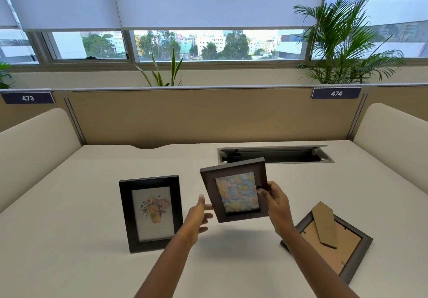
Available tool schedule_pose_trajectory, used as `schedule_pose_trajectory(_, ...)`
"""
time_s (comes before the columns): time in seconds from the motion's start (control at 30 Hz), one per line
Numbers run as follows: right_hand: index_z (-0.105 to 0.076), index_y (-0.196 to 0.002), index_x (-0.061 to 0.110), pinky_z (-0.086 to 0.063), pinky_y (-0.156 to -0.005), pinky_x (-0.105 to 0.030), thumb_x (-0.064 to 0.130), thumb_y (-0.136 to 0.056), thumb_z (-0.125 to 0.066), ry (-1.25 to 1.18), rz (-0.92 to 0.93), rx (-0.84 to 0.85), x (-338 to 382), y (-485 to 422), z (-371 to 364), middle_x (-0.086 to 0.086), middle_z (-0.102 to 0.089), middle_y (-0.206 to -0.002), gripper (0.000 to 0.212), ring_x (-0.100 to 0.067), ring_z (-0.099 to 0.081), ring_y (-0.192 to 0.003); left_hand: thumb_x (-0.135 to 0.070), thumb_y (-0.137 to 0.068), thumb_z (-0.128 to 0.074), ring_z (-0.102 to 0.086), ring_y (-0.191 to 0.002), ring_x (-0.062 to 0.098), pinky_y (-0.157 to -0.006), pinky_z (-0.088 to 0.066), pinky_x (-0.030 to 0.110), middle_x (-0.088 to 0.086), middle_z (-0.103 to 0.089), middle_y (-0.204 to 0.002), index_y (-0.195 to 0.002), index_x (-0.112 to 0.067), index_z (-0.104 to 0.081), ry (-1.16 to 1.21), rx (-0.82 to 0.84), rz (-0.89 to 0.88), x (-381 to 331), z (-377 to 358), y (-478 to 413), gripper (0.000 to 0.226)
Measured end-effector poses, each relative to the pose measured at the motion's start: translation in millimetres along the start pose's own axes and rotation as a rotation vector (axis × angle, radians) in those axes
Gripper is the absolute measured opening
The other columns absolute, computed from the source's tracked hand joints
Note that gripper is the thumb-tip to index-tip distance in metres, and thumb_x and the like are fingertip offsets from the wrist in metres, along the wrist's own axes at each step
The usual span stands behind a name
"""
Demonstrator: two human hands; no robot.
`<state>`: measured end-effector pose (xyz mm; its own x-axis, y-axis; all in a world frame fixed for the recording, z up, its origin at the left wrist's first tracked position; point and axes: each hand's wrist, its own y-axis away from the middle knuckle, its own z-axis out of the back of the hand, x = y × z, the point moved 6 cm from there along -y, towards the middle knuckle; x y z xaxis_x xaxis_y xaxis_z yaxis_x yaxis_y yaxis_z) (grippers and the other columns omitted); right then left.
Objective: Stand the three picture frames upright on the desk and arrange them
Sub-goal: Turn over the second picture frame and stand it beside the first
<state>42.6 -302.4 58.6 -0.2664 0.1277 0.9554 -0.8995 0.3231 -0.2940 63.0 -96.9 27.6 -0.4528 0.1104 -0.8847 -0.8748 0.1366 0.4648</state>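
Note:
A black frame with a flower picture [151, 213] stands upright on the white desk [69, 239], left of centre. A brown frame with a pastel picture [234, 190] is held tilted in the air above the desk. My right hand [275, 207] grips its right edge. My left hand [199, 219] is at its lower left corner, fingers spread and reaching behind it. A third grey frame [333, 242] lies face down at the right, cardboard stand up, partly hidden by my right forearm.
A recessed cable tray [275, 155] with its lid raised sits at the back of the desk. Cream side dividers [30, 151] flank the desk, and a tan partition [208, 117] closes the back. Plants stand behind it.

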Motion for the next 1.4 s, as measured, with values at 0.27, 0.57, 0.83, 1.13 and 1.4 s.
schedule_pose_trajectory(0.27,-0.052,-0.098,0.011,-0.058,-0.069,-0.025,0.012,-0.094,-0.043,-0.14,-0.207,-0.022,-20,4,-7,-0.011,-0.061,-0.101,0.01,-0.023,-0.062,-0.093,-0.047,-0.096,-0.012,-0.04,-0.13,0.032,-0.108,-0.032,0.044,0.015,-0.046,-0.139,-0.13,-0.012,-0.045,0.04,-0.009,-0.105,5,-4,-5,0.059)
schedule_pose_trajectory(0.57,-0.057,-0.088,0.023,-0.057,-0.058,-0.012,0.016,-0.094,-0.043,-0.209,-0.35,0.082,-36,17,-22,0.003,-0.065,-0.093,0.017,-0.01,-0.064,-0.084,-0.055,-0.092,-0.013,-0.065,-0.08,0.015,-0.071,-0.053,0.032,-0.003,-0.067,-0.091,-0.121,-0.021,-0.054,0.295,0.082,-0.124,16,-9,-16,0.06)
schedule_pose_trajectory(0.83,-0.055,-0.089,0.018,-0.057,-0.054,-0.015,0.015,-0.094,-0.043,-0.19,-0.314,0.021,-37,8,-33,0.0,-0.064,-0.092,0.013,-0.011,-0.064,-0.082,-0.048,-0.095,-0.012,-0.047,-0.124,0.022,-0.11,-0.032,0.041,0.011,-0.048,-0.14,-0.139,-0.017,-0.036,0.213,-0.033,-0.207,24,-3,-10,0.059)
schedule_pose_trajectory(1.13,-0.05,-0.105,0.011,-0.053,-0.08,-0.037,0.017,-0.094,-0.043,-0.108,-0.307,0.013,-42,-4,-54,-0.011,-0.06,-0.109,0.013,-0.025,-0.06,-0.099,-0.038,-0.098,-0.017,-0.018,-0.143,0.023,-0.117,-0.018,0.04,0.006,-0.019,-0.156,-0.146,-0.019,-0.012,0.099,-0.183,-0.305,29,2,-6,0.053)
schedule_pose_trajectory(1.4,-0.051,-0.104,0.009,-0.054,-0.086,-0.044,0.016,-0.094,-0.045,-0.076,-0.329,0.031,-51,2,-59,-0.018,-0.061,-0.113,0.014,-0.029,-0.061,-0.103,-0.037,-0.098,-0.017,-0.021,-0.142,0.025,-0.116,-0.02,0.041,0.008,-0.024,-0.154,-0.146,-0.018,-0.015,0.088,-0.214,-0.291,36,5,-5,0.052)
